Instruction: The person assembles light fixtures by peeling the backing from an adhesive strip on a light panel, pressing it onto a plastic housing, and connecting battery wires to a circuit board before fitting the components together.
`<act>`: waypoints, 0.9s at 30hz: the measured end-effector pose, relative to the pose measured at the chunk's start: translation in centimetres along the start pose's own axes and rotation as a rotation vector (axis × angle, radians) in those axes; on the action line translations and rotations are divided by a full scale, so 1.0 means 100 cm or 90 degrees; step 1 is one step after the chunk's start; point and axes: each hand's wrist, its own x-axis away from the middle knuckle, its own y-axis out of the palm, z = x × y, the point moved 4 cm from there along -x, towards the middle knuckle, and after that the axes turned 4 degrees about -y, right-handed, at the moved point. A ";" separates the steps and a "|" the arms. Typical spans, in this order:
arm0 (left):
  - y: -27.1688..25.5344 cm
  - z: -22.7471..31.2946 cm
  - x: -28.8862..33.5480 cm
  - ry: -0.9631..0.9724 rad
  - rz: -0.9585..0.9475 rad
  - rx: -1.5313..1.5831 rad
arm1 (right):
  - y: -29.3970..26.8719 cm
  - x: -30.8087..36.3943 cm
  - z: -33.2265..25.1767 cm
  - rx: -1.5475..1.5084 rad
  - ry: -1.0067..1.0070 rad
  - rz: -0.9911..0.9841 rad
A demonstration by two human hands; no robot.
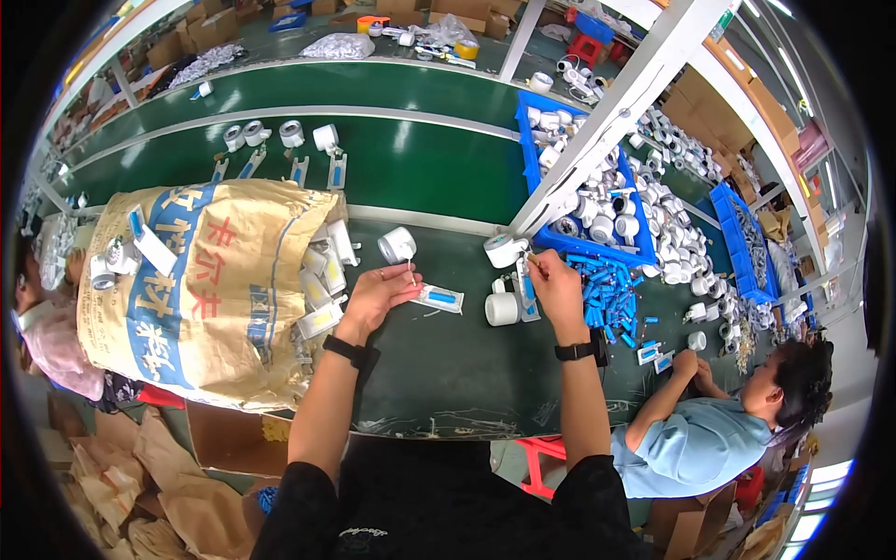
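Observation:
My left hand [387, 291] is closed in a pinch at a thin white wire below a round white lamp head [397, 245]. By its fingertips a narrow white plate with a blue battery cell [439, 298] lies on the green work table [429, 373]. My right hand [557, 287] is closed, thumb and finger at the upper end of another white plate with a blue cell [528, 291]. Two white lamp heads stand beside that plate, one farther back [504, 249] and one nearer [502, 309]. My fingers partly hide what the right hand grips.
A large printed sack [201, 280] with white parts spilling out fills the left. On the right are a heap of blue cells [607, 297], a blue crate of lamp heads [597, 245] and a white post [616, 117]. A co-worker [700, 439] sits there. Behind runs a green conveyor belt [429, 159].

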 end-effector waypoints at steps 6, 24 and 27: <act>0.000 0.002 0.003 0.001 -0.003 -0.002 | 0.005 0.002 0.005 -0.062 0.077 0.043; 0.005 0.001 0.004 -0.008 -0.065 0.038 | 0.020 0.022 0.034 -0.430 0.298 0.051; 0.005 0.000 0.001 -0.017 -0.068 0.028 | 0.029 0.031 0.037 -0.489 0.329 0.052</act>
